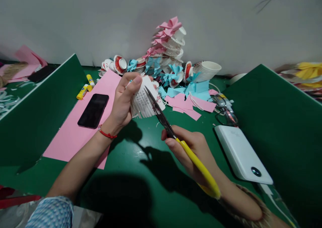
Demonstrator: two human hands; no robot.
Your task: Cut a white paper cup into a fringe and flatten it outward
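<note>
My left hand is closed around a white paper cup whose wall is slit into narrow strips. It holds the cup above the green table, and a red cord circles that wrist. My right hand grips yellow-handled scissors. Their dark blades point up and left, and the tips reach into the cup's cut strips.
A pink paper sheet lies at left with a black phone on it and yellow glue sticks beside it. Cut cups and pink and blue paper pieces pile at the back. Glasses and a white power bank lie right. Green dividers flank both sides.
</note>
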